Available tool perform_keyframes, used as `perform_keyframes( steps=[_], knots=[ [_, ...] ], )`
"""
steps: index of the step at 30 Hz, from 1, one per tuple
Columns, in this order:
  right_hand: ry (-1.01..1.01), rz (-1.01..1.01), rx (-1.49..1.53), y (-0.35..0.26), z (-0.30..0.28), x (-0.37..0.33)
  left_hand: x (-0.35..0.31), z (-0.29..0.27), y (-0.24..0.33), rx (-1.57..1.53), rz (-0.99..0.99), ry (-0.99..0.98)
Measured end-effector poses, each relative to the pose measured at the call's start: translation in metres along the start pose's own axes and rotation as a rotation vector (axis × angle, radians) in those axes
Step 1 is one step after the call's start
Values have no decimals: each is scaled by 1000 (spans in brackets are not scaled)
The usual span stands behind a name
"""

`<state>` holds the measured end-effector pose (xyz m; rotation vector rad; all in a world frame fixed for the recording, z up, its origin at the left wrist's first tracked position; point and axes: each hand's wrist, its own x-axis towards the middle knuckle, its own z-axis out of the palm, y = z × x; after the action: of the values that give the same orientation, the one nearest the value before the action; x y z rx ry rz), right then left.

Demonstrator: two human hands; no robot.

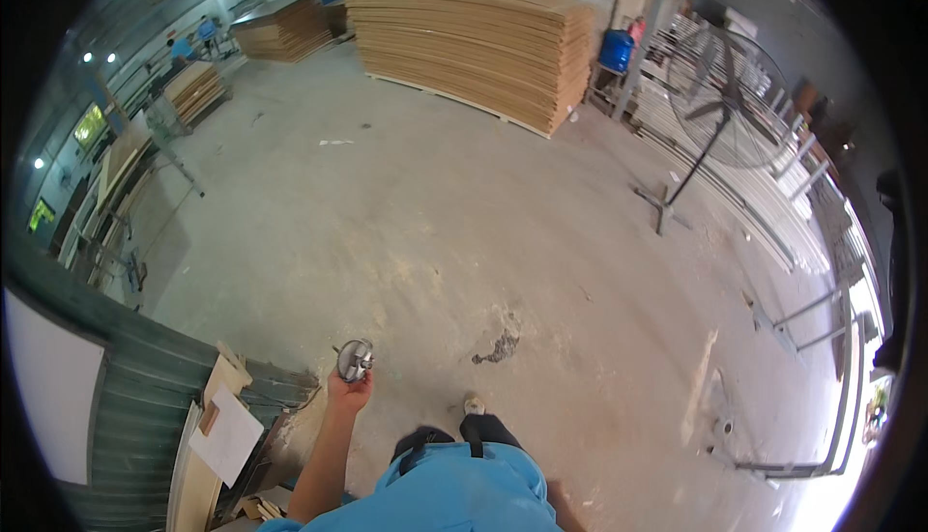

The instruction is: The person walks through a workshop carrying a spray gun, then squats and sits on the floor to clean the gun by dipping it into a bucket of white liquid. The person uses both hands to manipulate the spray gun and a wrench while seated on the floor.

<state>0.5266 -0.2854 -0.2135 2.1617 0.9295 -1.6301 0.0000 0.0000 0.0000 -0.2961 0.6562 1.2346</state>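
Note:
My left hand (350,393) is raised ahead of me, its fingers closed round a round, shiny metal part (355,360) with a raised centre. The kind of part is too small to make out, and the fingers on its far side are hidden. Only a sliver of my right arm (559,516) shows beside my blue shirt at the lower edge. The hand at its end is out of the picture.
A tall stack of brown boards (464,49) stands on a pallet ahead. To the right are a pedestal fan (715,112), piled metal profiles (764,203) and a metal frame (788,471). Green corrugated sheeting (145,387) and leaning boards (198,464) are close on my left.

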Motion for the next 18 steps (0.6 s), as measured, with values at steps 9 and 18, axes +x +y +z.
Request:
perform_keyframes(
  steps=[9,18],
  knots=[
    [601,-679,662,-494,-469,75,149,54,130,-214,336,228],
    [296,-533,714,-743,-462,164,344,176,292,-276,453,239]
  ],
)
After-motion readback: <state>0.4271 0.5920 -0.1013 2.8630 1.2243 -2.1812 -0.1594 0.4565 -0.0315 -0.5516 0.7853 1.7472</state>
